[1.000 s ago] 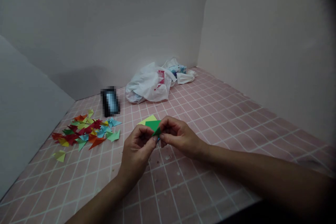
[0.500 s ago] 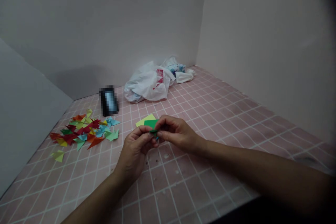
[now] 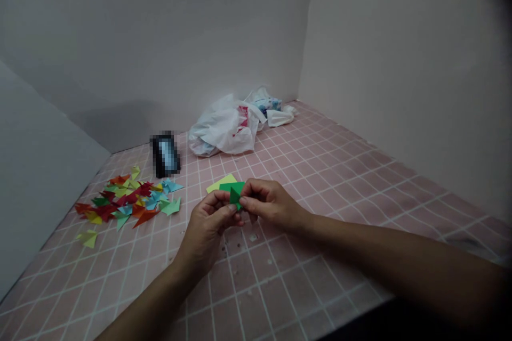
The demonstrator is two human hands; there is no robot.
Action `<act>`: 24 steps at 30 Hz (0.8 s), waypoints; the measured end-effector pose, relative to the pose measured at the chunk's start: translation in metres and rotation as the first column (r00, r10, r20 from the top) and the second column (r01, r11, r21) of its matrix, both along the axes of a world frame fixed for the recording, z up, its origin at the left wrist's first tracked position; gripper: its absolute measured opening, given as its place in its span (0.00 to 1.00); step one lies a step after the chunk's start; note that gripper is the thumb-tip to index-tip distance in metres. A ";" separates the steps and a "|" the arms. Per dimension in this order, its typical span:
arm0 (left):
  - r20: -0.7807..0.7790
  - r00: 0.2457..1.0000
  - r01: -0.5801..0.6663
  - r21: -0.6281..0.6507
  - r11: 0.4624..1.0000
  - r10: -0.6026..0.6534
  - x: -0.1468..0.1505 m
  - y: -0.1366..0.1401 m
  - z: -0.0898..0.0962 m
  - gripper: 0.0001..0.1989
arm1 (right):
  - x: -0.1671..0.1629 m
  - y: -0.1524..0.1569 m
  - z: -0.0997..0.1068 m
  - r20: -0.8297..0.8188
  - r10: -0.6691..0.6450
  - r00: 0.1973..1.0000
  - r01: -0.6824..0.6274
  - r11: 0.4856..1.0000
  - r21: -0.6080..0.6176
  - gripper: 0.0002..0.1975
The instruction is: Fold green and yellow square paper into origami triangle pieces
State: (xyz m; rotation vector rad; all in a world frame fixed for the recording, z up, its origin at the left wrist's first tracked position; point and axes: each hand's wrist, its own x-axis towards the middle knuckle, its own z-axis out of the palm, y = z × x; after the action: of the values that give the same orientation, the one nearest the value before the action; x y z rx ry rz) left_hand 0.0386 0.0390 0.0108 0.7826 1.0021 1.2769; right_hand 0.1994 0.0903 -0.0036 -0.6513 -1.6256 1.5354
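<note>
A small folded piece of dark green paper (image 3: 235, 198) is pinched between my two hands, its pointed flap standing up. My left hand (image 3: 210, 218) grips it from the left with thumb and fingers closed. From the right, my right hand (image 3: 266, 201) pinches its edge between thumb and forefinger. Just behind the fingers lie a flat green paper sheet (image 3: 226, 186) and a yellow paper sheet (image 3: 222, 182), partly hidden by the hands. To the left spreads a pile of folded paper pieces (image 3: 132, 197) in red, orange, yellow, green and blue.
The surface is covered by a pink checked cloth (image 3: 312, 272). A blurred dark device (image 3: 165, 154) stands behind the paper pile. Against the back wall sit a crumpled white plastic bag (image 3: 226, 125) and a blue-patterned packet (image 3: 268, 104). Walls border the left, back and right.
The green folded paper has been turned, so its triangular flap now faces up where earlier it showed nearly edge-on. My right hand's fingers have shifted slightly to the right.
</note>
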 end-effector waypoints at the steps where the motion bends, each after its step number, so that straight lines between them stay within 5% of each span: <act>1: -0.026 1.000 0.013 0.019 1.000 -0.012 0.000 0.000 -0.001 0.11 | 0.000 0.000 0.000 -0.020 0.005 1.000 -0.006 0.998 -0.054 0.07; 4: -0.097 0.995 0.025 0.052 0.998 -0.020 -0.001 0.001 -0.002 0.10 | -0.001 0.001 0.001 -0.074 0.011 0.997 -0.019 0.994 -0.108 0.08; 10: -0.070 0.997 -0.016 0.037 0.999 0.019 -0.001 0.001 0.000 0.09 | -0.003 -0.002 -0.003 -0.074 -0.002 0.997 0.013 0.989 0.149 0.03; 17: 0.057 0.997 -0.051 -0.133 0.990 0.059 -0.002 0.005 0.004 0.10 | 0.000 0.006 -0.005 0.015 0.001 1.000 -0.005 0.965 0.264 0.01; 24: 0.090 0.995 -0.034 -0.124 0.992 0.045 -0.002 0.005 0.005 0.09 | 0.001 0.007 -0.009 0.074 -0.036 0.997 0.007 0.934 0.358 0.03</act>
State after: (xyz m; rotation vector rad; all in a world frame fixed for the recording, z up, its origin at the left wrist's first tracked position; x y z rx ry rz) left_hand 0.0363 0.0440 0.0156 0.6071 1.0151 1.2614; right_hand 0.2002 0.0972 -0.0122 -0.5314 -1.8904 1.1655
